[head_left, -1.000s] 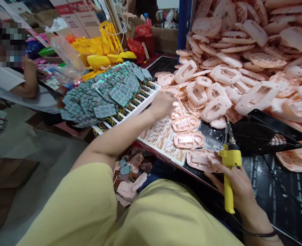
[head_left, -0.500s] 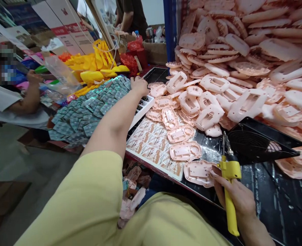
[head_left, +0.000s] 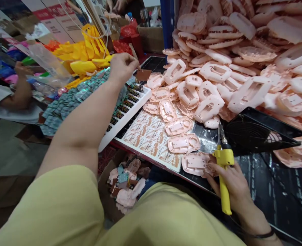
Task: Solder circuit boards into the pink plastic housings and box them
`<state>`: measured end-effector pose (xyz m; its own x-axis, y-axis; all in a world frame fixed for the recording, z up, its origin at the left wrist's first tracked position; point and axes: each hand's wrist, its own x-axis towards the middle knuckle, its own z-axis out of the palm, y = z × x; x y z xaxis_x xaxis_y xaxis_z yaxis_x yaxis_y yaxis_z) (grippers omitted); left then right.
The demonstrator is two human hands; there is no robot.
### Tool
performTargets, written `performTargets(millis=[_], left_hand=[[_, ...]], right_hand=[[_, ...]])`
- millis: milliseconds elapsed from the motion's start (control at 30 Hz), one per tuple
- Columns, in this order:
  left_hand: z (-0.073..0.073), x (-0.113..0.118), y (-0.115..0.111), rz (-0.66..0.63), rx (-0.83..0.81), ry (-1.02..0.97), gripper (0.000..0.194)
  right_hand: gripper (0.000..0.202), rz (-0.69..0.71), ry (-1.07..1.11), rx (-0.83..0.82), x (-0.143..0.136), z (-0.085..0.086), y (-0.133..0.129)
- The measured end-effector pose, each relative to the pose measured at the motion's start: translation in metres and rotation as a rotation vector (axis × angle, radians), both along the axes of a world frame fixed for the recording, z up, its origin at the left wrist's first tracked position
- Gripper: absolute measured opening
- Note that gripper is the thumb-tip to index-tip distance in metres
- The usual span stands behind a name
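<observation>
My left hand is raised over the far end of a white tray, its thumb and fingertips pinched together. At the fingertips hangs a small brown circuit board. Rows of small dark parts with wires fill the tray. My right hand is wrapped round a yellow soldering gun, its metal tip pointing up and away. The fingers of that hand also touch the edge of a pink plastic shell half at the table's front edge. More shell halves lie in a line beyond it.
A large heap of pink shells fills the back right. A black fan stands beside the soldering gun. Left are teal circuit boards and yellow plastic parts. A box of parts sits below the edge. A co-worker is at far left.
My left hand has lifted out of the tray and moved left, with the brown circuit board now at its fingers. More of the tray shows. My right hand still grips the soldering gun.
</observation>
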<state>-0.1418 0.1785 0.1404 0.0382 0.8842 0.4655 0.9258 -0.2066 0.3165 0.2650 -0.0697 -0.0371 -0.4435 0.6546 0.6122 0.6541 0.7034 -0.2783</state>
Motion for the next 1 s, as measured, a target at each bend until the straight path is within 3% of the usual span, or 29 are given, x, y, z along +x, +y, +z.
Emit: performTargets(millis=[167,300,400,467,567,667,867,933,1000], left_hand=[[-0.002,0.046,-0.060,-0.118,-0.034,-0.376,0.037],[-0.028,0.087,-0.098,-0.310,-0.353,-0.500,0.041],[-0.051,0.121,-0.127,-0.601,-0.758,-0.364,0.047],[-0.064,0.145,-0.146,-0.758,-0.865,-0.136,0.036],[-0.078,0.173,-0.168,-0.847,-0.764,0.186,0.015],[-0.089,0.186,-0.180,-0.817,-0.657,0.398,0.016],[-0.098,0.191,-0.189,-0.841,-0.535,0.441,0.016],[-0.098,0.193,-0.191,-0.826,-0.532,0.459,0.016],[-0.098,0.196,-0.193,-0.807,-0.531,0.460,0.017]], right_hand=[[0.049,0.048,-0.011,-0.256,0.009,0.023,-0.008],[0.042,-0.055,-0.054,-0.221,0.008,0.021,-0.015],[0.040,-0.145,-0.115,-0.142,-0.002,0.016,-0.020],[0.042,-0.182,-0.140,-0.121,-0.007,0.015,-0.023],[0.048,-0.210,-0.110,-0.100,-0.010,0.015,-0.029],[0.047,-0.246,0.015,-0.042,-0.004,0.018,-0.035],[0.042,-0.130,0.116,0.051,0.020,0.037,-0.053],[0.038,-0.065,0.065,0.022,0.032,0.046,-0.064],[0.046,-0.116,0.040,-0.089,0.046,0.054,-0.076]])
